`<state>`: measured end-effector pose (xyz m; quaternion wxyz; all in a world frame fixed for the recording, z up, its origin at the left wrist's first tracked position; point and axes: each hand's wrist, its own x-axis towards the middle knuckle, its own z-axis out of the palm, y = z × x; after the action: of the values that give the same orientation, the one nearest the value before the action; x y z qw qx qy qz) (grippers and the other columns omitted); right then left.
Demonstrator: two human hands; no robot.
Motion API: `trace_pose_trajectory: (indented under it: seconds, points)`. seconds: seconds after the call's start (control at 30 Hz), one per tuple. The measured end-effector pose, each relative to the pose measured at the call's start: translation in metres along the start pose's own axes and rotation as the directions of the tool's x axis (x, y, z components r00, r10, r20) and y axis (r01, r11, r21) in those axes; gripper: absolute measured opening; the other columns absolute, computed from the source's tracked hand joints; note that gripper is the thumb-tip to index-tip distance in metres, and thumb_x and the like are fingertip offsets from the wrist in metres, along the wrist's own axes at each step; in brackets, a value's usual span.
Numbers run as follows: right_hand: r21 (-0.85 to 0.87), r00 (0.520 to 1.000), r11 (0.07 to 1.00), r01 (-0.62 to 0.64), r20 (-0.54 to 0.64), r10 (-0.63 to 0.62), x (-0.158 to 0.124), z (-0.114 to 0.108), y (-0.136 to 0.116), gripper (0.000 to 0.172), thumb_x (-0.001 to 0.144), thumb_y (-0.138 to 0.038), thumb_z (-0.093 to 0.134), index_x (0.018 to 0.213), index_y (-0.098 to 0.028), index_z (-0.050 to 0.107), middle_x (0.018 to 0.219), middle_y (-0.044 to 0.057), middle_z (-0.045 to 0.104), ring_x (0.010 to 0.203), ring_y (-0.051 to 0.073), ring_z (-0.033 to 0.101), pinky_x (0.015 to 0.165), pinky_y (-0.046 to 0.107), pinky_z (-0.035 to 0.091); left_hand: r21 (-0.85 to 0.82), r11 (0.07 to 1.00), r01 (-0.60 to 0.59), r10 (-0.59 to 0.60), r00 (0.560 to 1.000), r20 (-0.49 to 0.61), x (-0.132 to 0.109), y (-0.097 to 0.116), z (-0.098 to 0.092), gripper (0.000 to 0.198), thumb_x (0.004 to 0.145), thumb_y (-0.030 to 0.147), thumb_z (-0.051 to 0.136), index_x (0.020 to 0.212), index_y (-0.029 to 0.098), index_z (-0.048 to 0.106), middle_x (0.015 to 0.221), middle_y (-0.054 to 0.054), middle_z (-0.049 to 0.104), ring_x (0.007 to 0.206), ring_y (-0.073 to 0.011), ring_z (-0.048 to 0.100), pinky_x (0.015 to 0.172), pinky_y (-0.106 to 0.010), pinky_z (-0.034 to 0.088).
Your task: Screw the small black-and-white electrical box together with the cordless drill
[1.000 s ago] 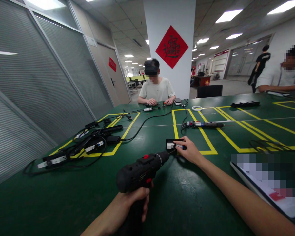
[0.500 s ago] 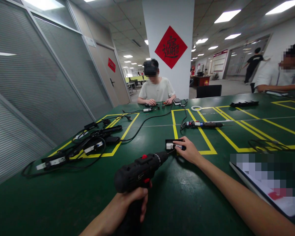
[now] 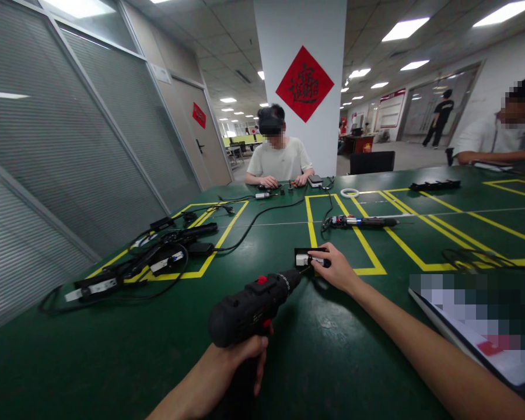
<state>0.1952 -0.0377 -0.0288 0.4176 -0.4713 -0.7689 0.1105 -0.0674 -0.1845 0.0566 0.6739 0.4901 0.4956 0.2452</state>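
In the lower middle of the head view, my left hand point(image 3: 240, 364) is wrapped round the grip of a black cordless drill point(image 3: 251, 309) with red switches. The drill slants up and to the right, and its thin bit meets or nearly meets a small black-and-white part point(image 3: 303, 260); contact cannot be made out. Fingers of my right hand point(image 3: 338, 269) press and grip that part at its right side, on the green table point(image 3: 354, 332). They cover some of it.
Black jointed devices with cables point(image 3: 170, 245) lie at the left. Beyond my right hand are a slim dark tool point(image 3: 367, 222) and a white ring point(image 3: 349, 192). A pixelated flat item point(image 3: 472, 332) rests at the right. A person point(image 3: 280, 157) sits opposite.
The drill and my left hand have shifted slightly to the right. My right hand stays on the part. In the background, a walking person has moved left.
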Motion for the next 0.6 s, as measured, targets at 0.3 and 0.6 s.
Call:
trace_pose_trajectory:
  seconds: [0.3,0.6]
  points:
    - [0.007,1.0,1.0,0.002,-0.001,-0.002,0.0,-0.0012,-0.0018,0.027,0.082,-0.028,0.054,0.107,-0.023,0.064,0.1,0.006,0.052,0.09,0.018,0.054,0.084,0.031,0.043,0.067,0.998,-0.016,0.016,1.0,0.004,0.0002,0.0016,0.0019,0.027,0.081,0.034,0.047,0.096,0.012,0.05,0.059,0.0,0.054,0.049,-0.0132,0.052,0.053,-0.028,0.042]
    - [0.007,1.0,1.0,0.001,0.001,-0.001,0.0011,-0.0008,-0.0018,0.027,0.082,-0.027,0.055,0.106,-0.023,0.064,0.098,0.005,0.052,0.09,0.018,0.054,0.083,0.032,0.044,0.085,0.996,-0.025,0.026,1.0,-0.01,-0.0003,0.0015,0.0013,0.037,0.081,0.037,0.046,0.107,0.011,0.05,0.059,0.0,0.054,0.049,-0.0139,0.052,0.053,-0.028,0.041]
